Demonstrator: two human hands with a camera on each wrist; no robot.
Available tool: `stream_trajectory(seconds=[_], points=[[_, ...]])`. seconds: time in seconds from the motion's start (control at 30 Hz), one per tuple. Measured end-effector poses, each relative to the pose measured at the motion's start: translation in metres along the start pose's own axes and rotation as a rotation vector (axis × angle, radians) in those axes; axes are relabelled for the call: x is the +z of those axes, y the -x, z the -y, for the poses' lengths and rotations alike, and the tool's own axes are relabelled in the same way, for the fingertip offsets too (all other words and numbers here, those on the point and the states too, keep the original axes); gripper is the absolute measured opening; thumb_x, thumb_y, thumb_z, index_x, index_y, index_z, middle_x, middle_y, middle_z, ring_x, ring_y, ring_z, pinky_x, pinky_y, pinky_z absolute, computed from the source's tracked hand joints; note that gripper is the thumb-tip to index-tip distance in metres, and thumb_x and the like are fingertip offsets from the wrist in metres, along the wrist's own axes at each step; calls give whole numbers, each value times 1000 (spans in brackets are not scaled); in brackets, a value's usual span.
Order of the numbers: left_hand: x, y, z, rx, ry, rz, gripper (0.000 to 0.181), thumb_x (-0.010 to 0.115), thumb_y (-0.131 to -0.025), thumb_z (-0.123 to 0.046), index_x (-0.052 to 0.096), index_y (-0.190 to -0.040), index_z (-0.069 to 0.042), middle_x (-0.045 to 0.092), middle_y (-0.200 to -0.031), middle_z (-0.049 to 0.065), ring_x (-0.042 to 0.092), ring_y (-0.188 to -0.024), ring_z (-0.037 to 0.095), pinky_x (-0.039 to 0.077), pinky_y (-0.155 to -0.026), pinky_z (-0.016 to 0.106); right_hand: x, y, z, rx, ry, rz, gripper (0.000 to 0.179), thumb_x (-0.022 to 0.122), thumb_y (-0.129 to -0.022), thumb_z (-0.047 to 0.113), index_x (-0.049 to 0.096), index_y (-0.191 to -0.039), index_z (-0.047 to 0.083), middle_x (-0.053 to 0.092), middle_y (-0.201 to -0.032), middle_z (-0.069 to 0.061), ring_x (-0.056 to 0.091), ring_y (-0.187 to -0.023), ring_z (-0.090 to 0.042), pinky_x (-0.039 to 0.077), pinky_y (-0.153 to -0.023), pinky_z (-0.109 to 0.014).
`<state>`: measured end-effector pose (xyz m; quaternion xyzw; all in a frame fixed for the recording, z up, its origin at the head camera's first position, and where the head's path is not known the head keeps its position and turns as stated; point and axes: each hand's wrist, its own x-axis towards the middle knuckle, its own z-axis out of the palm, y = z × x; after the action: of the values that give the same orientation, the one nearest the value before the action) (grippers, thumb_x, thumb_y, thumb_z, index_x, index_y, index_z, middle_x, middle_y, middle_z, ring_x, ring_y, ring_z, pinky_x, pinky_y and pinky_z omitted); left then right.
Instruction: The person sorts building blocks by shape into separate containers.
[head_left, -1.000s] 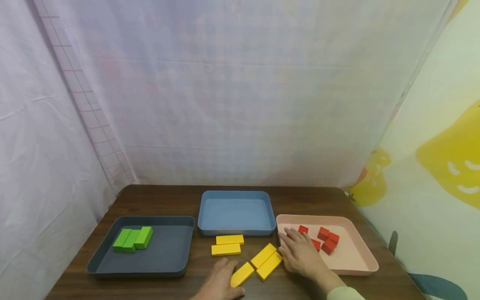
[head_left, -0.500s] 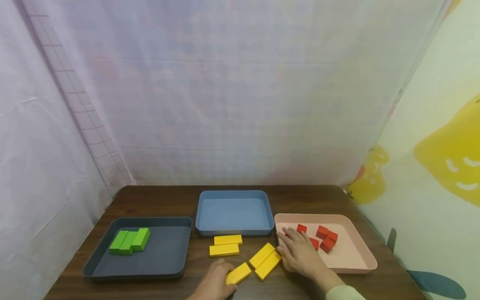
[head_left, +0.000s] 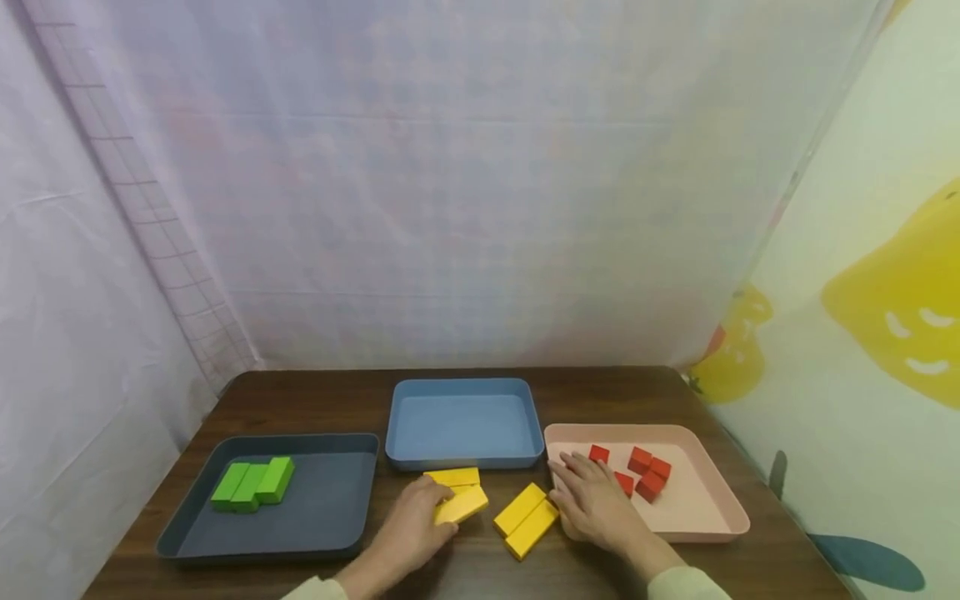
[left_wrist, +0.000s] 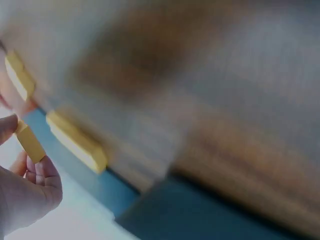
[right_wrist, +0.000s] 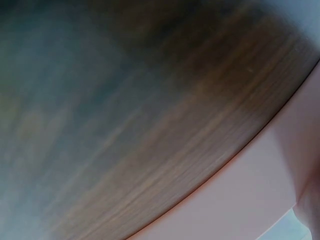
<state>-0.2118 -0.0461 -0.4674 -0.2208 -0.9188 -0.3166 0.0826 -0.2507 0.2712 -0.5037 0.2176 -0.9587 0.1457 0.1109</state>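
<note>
My left hand point(head_left: 411, 521) pinches a yellow rectangular block point(head_left: 463, 506) between thumb and fingers. The left wrist view shows this held block point(left_wrist: 30, 142) gripped at its ends, above the tabletop. In the head view it overlaps the front one of two yellow blocks point(head_left: 453, 476) lying before the blue tray point(head_left: 465, 464). Another pair of yellow blocks point(head_left: 520, 509) lies side by side, slanted, between my hands. My right hand point(head_left: 600, 504) rests over the left rim of the pink tray point(head_left: 708, 537), fingers extended and holding nothing. Several red cubes point(head_left: 640, 460) sit in that tray.
At the left stands a dark grey tray point(head_left: 322, 521) with three green blocks point(head_left: 251, 485) in its left part. The brown table point(head_left: 315, 400) ends at a pale cloth curtain point(head_left: 450, 250) behind, with more cloth on both sides.
My left hand has taken hold of the nearest yellow block and carried it forward and left to the two yellow blocks before the blue tray. My right hand has stayed at the pink tray.
</note>
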Motion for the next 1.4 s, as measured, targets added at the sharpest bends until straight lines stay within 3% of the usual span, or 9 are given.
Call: stream_trajectory(seconds=[0.1, 0.37, 0.53, 0.77, 0.93, 1.17, 1.4], points=[[-12, -14, 5, -7, -34, -40, 32, 82, -73, -10, 73, -103, 0, 63, -92, 4, 56, -82, 15, 48, -69, 32, 0, -1, 2, 1, -5, 9, 51, 55, -100, 40, 59, -139, 8, 52, -144, -17, 42, -135, -40, 26, -111, -63], [-34, -58, 32, -76, -60, 39, 31, 77, -85, -7, 71, -114, 0, 64, -103, 10, 58, -93, 25, 50, -79, 44, 4, -3, 4, 26, -20, 42, 51, 56, -99, 40, 57, -140, 9, 50, -145, -15, 40, -137, -38, 24, -112, -63], [-34, -86, 44, -62, -92, 109, 34, 73, -88, -5, 68, -121, 2, 63, -111, 14, 57, -103, 31, 49, -89, 47, 4, 1, 5, 26, -24, 43, 51, 55, -99, 41, 59, -139, 8, 51, -144, -16, 41, -136, -39, 25, -111, -63], [-20, -118, 57, -43, -93, 197, 34, 72, -90, -7, 68, -123, 0, 60, -109, 11, 57, -106, 31, 47, -95, 47, 3, 4, 3, 9, -5, 16, 50, 55, -100, 39, 59, -138, 7, 52, -143, -17, 43, -135, -39, 26, -111, -62], [-7, -129, 61, -52, -100, 229, 30, 70, -91, -4, 69, -121, 0, 62, -115, 13, 57, -112, 32, 46, -99, 47, 2, 1, 4, -10, -11, 6, 50, 55, -100, 39, 60, -138, 7, 53, -142, -17, 43, -134, -40, 27, -111, -62], [1, -133, 53, -59, -104, 258, 30, 68, -89, 2, 69, -119, 3, 62, -120, 17, 55, -117, 35, 45, -101, 49, 0, -1, 3, 3, -11, 29, 50, 55, -100, 39, 59, -138, 7, 52, -143, -18, 42, -135, -40, 26, -111, -62], [3, -135, 49, -158, -64, 281, 47, 66, -88, 4, 58, -134, 2, 48, -142, 24, 42, -134, 41, 36, -109, 52, -2, -1, -1, 23, 1, 40, 51, 54, -100, 40, 58, -139, 8, 51, -144, -17, 41, -136, -39, 26, -112, -61]])
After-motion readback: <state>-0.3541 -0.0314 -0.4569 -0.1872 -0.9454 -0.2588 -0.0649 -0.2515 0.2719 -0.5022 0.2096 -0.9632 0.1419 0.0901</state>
